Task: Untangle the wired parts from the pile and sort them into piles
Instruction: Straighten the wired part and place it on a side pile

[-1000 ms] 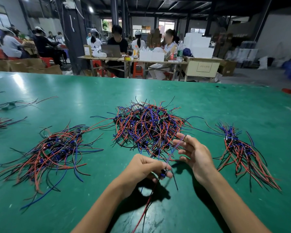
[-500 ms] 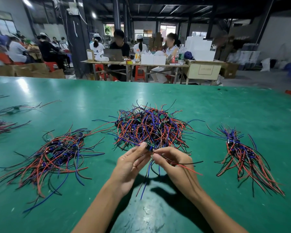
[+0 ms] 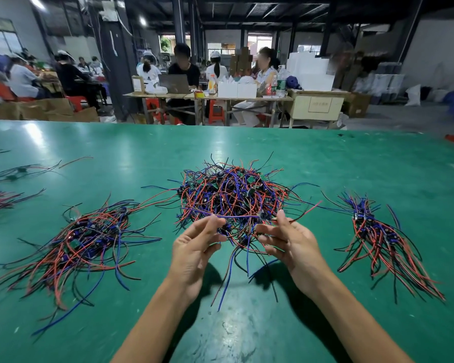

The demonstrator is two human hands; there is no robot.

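The big messy pile (image 3: 233, 197) of red, blue and black wires sits in the middle of the green table (image 3: 247, 323). A sorted pile (image 3: 81, 244) lies at nine o'clock from it, and a neater bundle (image 3: 378, 237) lies at three o'clock.

Both hands are at six o'clock from the big pile, right at its near edge. The left hand (image 3: 194, 247) has bent fingers and seems to pinch a small wired part (image 3: 227, 227). The right hand (image 3: 291, 242) is half open with curled fingers, and wires run through them, so it looks like it has hold of some. A blue wire (image 3: 236, 216) stretches between the two hands.

The job now seems to be pulling one part free. It is best to pull slowly and gently. Hold the little part, not just its thin wire. If a wire catches, wiggle it loose and do not yank. Lift only one part, so the rest stays on the table.
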